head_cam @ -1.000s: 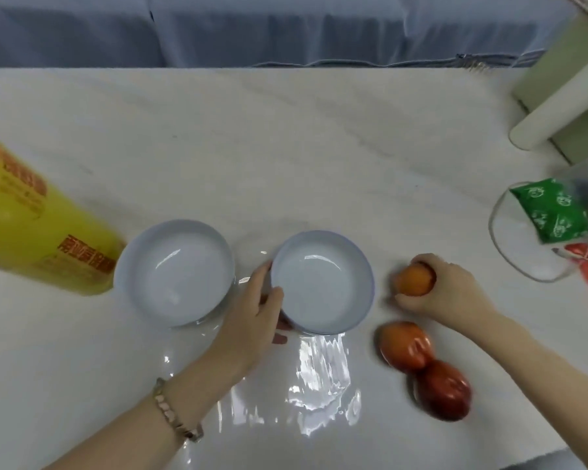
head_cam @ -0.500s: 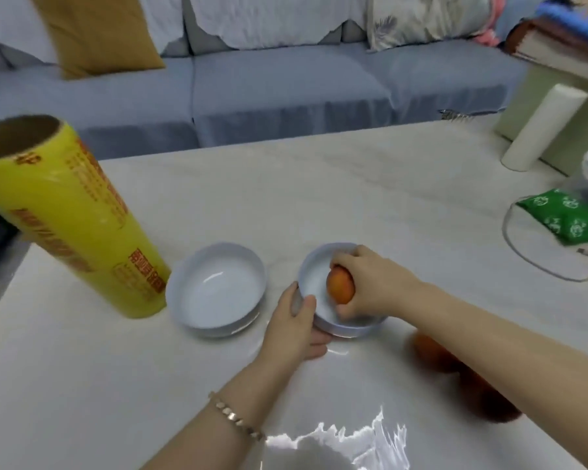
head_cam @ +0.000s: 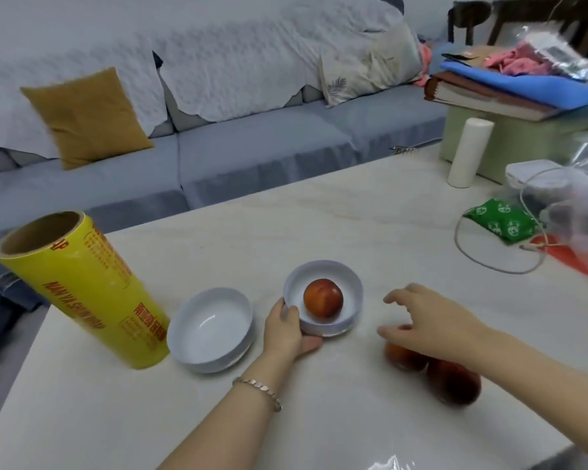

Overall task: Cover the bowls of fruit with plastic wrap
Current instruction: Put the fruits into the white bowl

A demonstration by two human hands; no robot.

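1. a filled bowl (head_cam: 351,287) stands on the table (head_cam: 286,225) towards the near side, and one reddish fruit (head_cam: 323,298) lies in it, uncovered.
2. an empty bowl (head_cam: 211,330) stands just beside it on the left, with a narrow gap seen between the two.
3. the near-left rim of the filled bowl is gripped by the left hand (head_cam: 286,330), with the thumb laid over the rim and the fingers tucked under the side. a bracelet (head_cam: 258,391) is worn on that wrist.
4. the right hand (head_cam: 431,320) is held open with the fingers spread and nothing in it. it is above two more fruits (head_cam: 454,385), which lie touching each other on the table to the right of the filled bowl and are partly hidden by the hand and forearm.
5. a yellow roll of plastic wrap (head_cam: 92,293) stands on end just left of the empty bowl, close to the table's left edge. whether it touches the bowl cannot be told.
6. at the far right, well apart from the bowls, a green packet (head_cam: 499,223), a looped white cable (head_cam: 462,245), a clear plastic bag (head_cam: 577,212) and a white cylinder (head_cam: 469,150) are seen.
7. bare tabletop is left behind the bowls up to the far edge, where a grey sofa (head_cam: 252,147) stands. more is left in front of them.
8. half a second earlier the fruit was held inside the bowl by the right hand. it has since been let go, and the hand has been drawn away to the right. the left hand has been kept on the rim.
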